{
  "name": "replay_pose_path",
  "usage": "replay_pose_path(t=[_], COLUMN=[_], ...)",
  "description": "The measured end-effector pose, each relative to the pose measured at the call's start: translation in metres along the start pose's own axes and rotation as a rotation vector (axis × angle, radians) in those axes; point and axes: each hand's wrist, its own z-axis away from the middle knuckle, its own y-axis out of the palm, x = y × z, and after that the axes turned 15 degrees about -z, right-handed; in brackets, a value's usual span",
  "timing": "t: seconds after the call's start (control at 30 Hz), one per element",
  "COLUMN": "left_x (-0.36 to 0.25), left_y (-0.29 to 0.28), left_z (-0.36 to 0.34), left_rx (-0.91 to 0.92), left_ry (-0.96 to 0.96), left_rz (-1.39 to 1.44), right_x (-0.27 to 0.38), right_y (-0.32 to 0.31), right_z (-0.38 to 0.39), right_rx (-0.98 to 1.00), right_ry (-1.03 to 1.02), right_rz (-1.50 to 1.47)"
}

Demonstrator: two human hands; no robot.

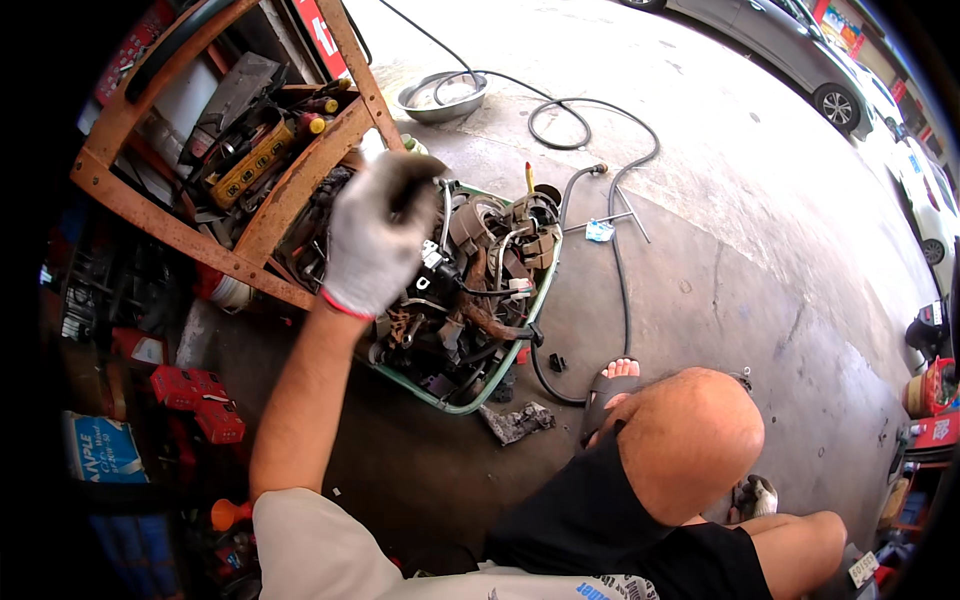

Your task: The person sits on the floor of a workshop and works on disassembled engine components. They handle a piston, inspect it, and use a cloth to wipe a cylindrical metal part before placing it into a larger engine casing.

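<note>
Gloved left hand [372, 245] above a green tub [530, 322] of car parts [475, 285] on a garage floor [690, 300].

The tub's long axis runs away from the person, leaning right. Blurred fingers [415, 170] curl, their grip unclear. A rusty cart [300, 190] crowds its left, a black hose [620, 290] its right; another glove [762, 497] shows beyond the knee [695, 430].

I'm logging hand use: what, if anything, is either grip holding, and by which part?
It cannot be told. The left grip, blurred before the green tub, curls but shows no clear object; the right grip is partly hidden beside the knee.
</note>
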Motion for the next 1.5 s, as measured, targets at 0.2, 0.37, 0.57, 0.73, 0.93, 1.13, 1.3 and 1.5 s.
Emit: replay_pose_path(t=[0.2,0.37,0.57,0.73,0.93,1.13,1.3,1.5], left_x=[-0.028,-0.013,-0.024,-0.047,-0.04,0.028,0.124,0.07], left_y=[0.139,0.251,0.295,0.32,0.382,0.436,0.453,0.482], left_z=[0.138,0.222,0.2,0.102,-0.029,-0.057,-0.096,-0.058], left_rx=[0.816,1.059,0.845,0.656,0.472,0.724,0.607,0.492], left_ry=[0.188,0.032,-0.024,-0.047,0.111,0.033,-0.13,-0.063], left_rz=[0.163,0.039,-0.021,-0.219,-0.61,-1.149,-0.957,-0.918], right_x=[-0.019,-0.028,-0.044,-0.051,-0.064,-0.087,-0.109,-0.149], right_y=[-0.002,-0.023,-0.022,-0.007,-0.022,-0.026,-0.014,-0.036], right_z=[0.009,0.014,0.014,0.038,0.042,0.073,0.073,0.111], right_rx=[0.005,-0.027,0.043,0.045,-0.021,-0.208,-0.254,-0.367], right_ry=[0.017,-0.009,-0.106,0.005,0.026,0.054,0.059,0.077], right_rz=[-0.018,-0.073,0.004,-0.154,-0.201,-0.134,-0.094,0.003])
